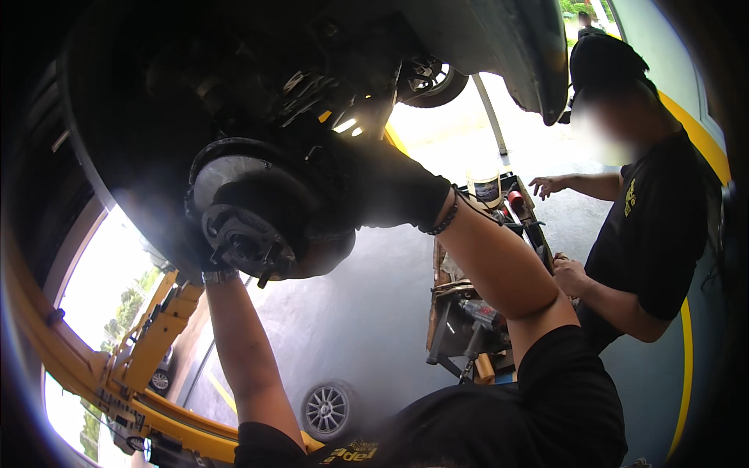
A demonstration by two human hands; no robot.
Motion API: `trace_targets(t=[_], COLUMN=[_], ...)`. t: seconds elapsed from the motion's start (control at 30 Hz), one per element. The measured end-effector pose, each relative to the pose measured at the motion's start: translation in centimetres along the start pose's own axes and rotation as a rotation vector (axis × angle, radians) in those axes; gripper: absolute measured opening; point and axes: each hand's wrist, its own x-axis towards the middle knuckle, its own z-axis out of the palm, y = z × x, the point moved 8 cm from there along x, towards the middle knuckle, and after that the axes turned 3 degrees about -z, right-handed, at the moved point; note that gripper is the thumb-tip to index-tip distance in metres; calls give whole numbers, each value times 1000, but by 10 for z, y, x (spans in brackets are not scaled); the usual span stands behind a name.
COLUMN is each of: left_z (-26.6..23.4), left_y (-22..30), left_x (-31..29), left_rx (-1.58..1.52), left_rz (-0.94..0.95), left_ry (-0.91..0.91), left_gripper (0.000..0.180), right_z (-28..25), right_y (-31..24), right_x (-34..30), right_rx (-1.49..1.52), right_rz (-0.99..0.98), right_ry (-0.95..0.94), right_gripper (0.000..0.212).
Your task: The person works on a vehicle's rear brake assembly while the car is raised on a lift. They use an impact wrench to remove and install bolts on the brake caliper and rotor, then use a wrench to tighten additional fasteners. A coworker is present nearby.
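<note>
Above me, a wheel hub (248,238) with a round brake assembly (226,181) hangs exposed in the dark wheel arch of a raised car (499,39). My left hand (189,240), in a black glove, is up against the left side of the hub; its fingers are lost in shadow. On the other side, my right hand (394,189), also black-gloved, reaches in behind the brake assembly. Its fingers blend into the dark parts there, so what it touches cannot be made out.
A co-worker (655,226) in black stands at the right beside a tool cart (445,292) carrying an impact wrench (482,316) and a bucket (485,189). A removed wheel (328,409) lies on the floor below. Yellow lift arms (148,335) are at the left.
</note>
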Motion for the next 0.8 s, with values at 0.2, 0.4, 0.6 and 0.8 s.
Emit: trace_targets(t=[0.2,0.4,0.6,0.8], left_z=[-1,-1,2,3], left_y=[8,17,20,22], left_x=[-2,0,11,20], left_rx=[46,54,74,87], left_rz=[21,32,58,89], left_ry=[1,6,-1,-7], left_gripper=[33,32,31,30], right_z=[9,16,19,15], right_y=[15,19,5,39], right_x=[5,-3,-27,-32], right_rx=[-4,-180,-468,-44], right_rz=[92,110,-104,92], right_ry=[115,198,552,400], right_gripper=[68,57,37,43])
